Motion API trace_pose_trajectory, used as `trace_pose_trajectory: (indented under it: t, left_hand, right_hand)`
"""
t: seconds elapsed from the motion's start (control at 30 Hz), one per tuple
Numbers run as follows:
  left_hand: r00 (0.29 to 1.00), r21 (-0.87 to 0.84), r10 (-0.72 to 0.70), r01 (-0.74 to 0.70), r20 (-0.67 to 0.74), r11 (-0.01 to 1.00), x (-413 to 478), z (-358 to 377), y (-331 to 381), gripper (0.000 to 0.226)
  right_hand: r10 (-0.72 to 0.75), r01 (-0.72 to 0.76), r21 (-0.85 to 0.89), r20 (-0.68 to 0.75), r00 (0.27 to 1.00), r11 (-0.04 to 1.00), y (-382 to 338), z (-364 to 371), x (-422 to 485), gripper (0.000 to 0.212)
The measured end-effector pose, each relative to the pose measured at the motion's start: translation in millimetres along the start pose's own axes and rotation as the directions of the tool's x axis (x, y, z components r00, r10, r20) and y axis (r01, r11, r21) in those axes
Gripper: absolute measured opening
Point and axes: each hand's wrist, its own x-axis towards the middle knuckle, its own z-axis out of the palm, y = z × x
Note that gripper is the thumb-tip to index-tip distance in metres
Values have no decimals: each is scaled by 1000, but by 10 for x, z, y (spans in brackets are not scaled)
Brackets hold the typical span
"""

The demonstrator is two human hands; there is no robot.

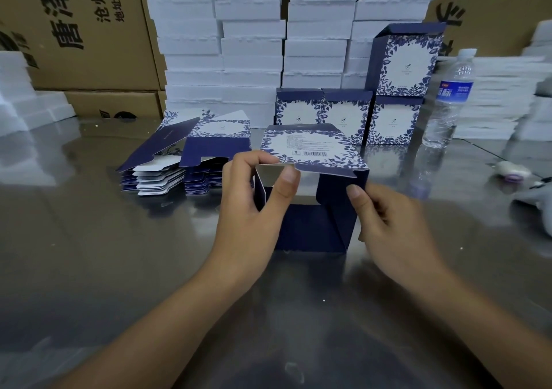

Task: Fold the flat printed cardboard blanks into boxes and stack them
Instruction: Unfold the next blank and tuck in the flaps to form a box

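A half-formed navy and white floral box stands on the steel table in front of me, its open end up and its barcoded panel tilted back. My left hand pinches a flap at the box's upper left edge between thumb and fingers. My right hand grips the box's right side, thumb against the navy wall. A pile of flat blanks lies to the left behind. Several folded boxes are lined up behind, with one more box stacked on top.
White foam boxes are stacked in a wall at the back, brown cartons to the left. A water bottle stands right of the folded boxes. White foam sheets pile at the right, and a small white object lies near the edge.
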Motion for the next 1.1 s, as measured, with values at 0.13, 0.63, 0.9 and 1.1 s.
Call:
trace_pose_trajectory:
  t: [0.13,0.63,0.9,1.1]
  left_hand:
    - [1000,-4,0,0,9,1000,2,2,2,24]
    - [1000,-6,-15,15,-10,1000,7,-3,-3,25]
    - [1000,-22,-28,28,-12,999,9,-5,5,26]
    - [1000,-22,-30,30,4,999,10,-11,-10,28]
  right_hand:
    - [-2,2,17,25,1000,1000,-13,-33,-4,48]
    - [60,-1,-190,304,951,982,27,-81,-13,53]
    - [101,-9,-266,337,936,964,10,-86,-4,50]
    - [161,5,-376,409,898,927,5,-92,-30,44]
